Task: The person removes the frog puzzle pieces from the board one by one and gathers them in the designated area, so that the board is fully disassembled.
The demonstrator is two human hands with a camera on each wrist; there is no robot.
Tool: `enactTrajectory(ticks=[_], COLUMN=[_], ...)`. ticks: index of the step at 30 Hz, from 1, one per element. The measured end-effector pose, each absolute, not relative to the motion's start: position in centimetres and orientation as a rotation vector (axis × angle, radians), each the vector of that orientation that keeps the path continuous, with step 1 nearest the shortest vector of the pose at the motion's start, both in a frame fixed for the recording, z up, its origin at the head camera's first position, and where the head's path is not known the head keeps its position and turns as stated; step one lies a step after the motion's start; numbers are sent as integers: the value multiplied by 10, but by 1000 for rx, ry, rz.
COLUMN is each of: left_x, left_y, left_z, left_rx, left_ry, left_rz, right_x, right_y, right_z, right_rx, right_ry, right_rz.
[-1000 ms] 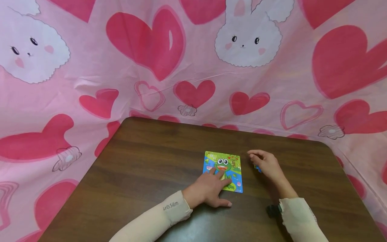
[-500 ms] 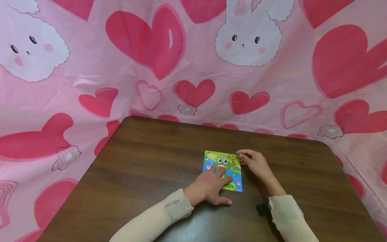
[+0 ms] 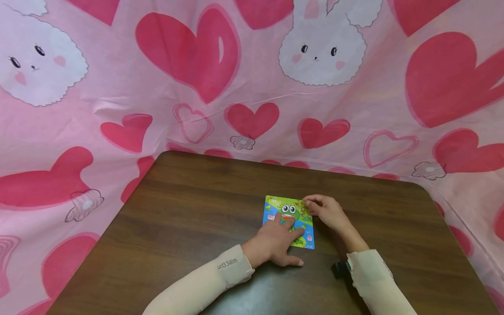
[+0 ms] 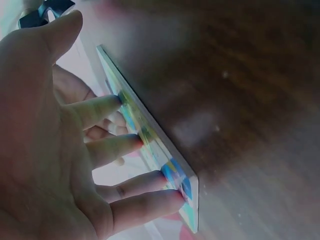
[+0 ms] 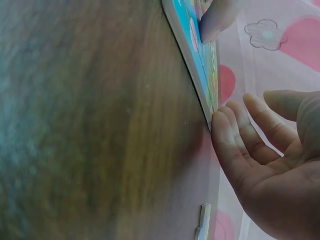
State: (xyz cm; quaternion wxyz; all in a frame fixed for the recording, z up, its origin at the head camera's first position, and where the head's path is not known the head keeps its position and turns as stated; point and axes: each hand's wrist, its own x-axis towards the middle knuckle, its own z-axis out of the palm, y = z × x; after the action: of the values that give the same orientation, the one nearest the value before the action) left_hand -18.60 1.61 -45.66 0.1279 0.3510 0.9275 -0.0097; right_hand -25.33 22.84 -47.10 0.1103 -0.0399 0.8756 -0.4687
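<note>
A square frog jigsaw puzzle (image 3: 308, 229) lies flat on the table, a green frog with big white eyes on a blue and lime background. My left hand (image 3: 273, 243) rests spread over its lower left part. In the left wrist view the left fingertips (image 4: 176, 199) press on the puzzle's face. My right hand (image 3: 328, 213) is at the puzzle's upper right corner, its fingertips overlapping that corner. In the right wrist view its lower fingers (image 5: 225, 132) touch the puzzle edge, and a gap shows between thumb and index finger. A small loose puzzle piece (image 5: 202, 222) lies near this hand.
The brown wooden table (image 3: 189, 218) has rounded far corners. A pink cloth (image 3: 252, 78) printed with hearts and rabbits hangs behind and beside it. A black device (image 3: 340, 269) sits at the right wrist, by the cream sleeve (image 3: 370, 267).
My right hand has moved left from the loose piece to the puzzle's upper right corner, its fingertips now over it. The left hand has stayed on the puzzle.
</note>
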Motion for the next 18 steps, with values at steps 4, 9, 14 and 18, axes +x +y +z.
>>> enactTrajectory(ticks=[4, 9, 14, 18], left_x=[-182, -179, -180, -184], left_y=[15, 15, 13, 8], left_z=[-458, -458, -458, -458], left_rx=[1010, 970, 989, 1017], left_ry=[2706, 2677, 2668, 2667], left_rz=[-68, -84, -81, -74], right_x=[-255, -258, -261, -264], right_y=[225, 217, 212, 208], right_z=[-470, -469, -468, -467], right_rx=[-143, -183, -191, -189], right_ry=[2585, 2564, 2549, 2572], right_rz=[-1349, -1348, -1348, -1304])
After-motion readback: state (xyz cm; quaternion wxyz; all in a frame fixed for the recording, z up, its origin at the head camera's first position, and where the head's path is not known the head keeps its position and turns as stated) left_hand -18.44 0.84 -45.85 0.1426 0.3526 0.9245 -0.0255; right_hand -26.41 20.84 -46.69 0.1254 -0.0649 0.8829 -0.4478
